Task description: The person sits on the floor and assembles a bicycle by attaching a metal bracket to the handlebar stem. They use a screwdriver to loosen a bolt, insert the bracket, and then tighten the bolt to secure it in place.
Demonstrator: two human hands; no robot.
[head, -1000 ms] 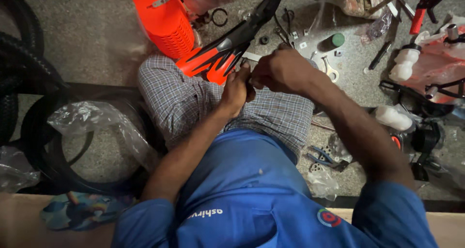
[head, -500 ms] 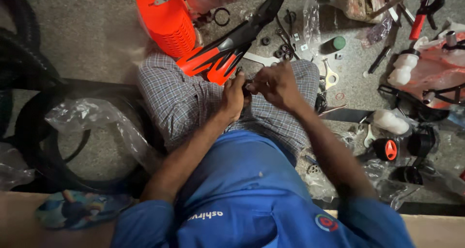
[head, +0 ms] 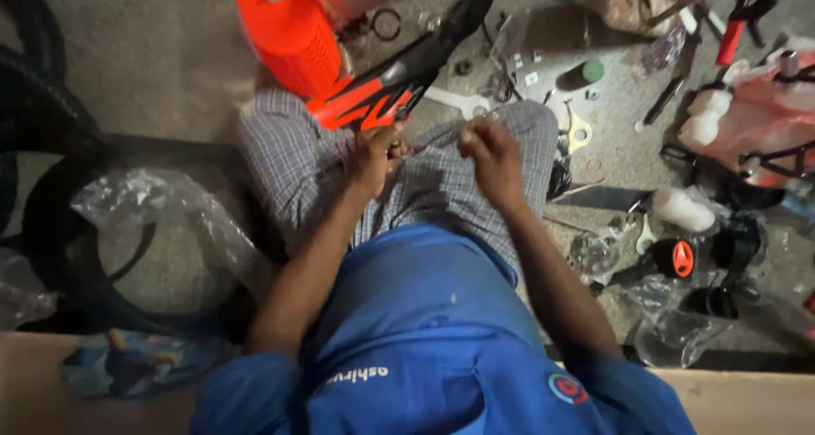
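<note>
An orange and black frame piece [head: 399,78] lies slanted across my lap, with its orange end near my hands. My left hand [head: 372,159] is closed around a small dark part just below that orange end. My right hand [head: 492,155] is a short way to the right, over my checked trousers [head: 289,172]. Its fingers are pinched on what looks like a thin cable [head: 437,131] running toward the left hand. What the left fingers hold is mostly hidden.
An orange ribbed cylinder [head: 284,28] stands beyond my left knee. Black tyres [head: 51,231] and clear plastic wrap [head: 170,206] lie at the left. Wrenches [head: 458,102], a red-handled tool [head: 737,28], small fittings and bagged parts [head: 764,121] are scattered over the concrete floor at the right.
My hands were pressed together at the orange end of the frame piece. The right hand has since pulled away to the right, and the view has shifted slightly.
</note>
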